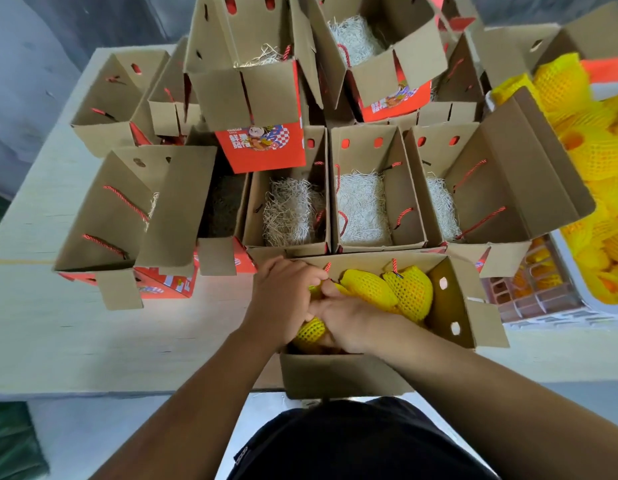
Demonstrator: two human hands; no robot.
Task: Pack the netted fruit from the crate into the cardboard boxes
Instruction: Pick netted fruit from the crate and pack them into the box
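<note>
An open cardboard box [338,374] stands at the table's near edge, right in front of me. Several fruits in yellow foam netting [390,292] lie inside it. Both hands are down in its left half. My left hand [283,299] lies curled over a netted fruit [311,330] at the box's near-left corner. My right hand [342,318] presses against the same fruit from the right, fingers bent around it. The white crate [557,306] at the right holds many more yellow-netted fruits [598,157].
Several open cardboard boxes with red printed sides and red rope handles crowd the table [92,323] behind the near box. Some hold pale shredded paper [361,209], and a few are stacked higher at the back. Bare tabletop lies to the left of my arms.
</note>
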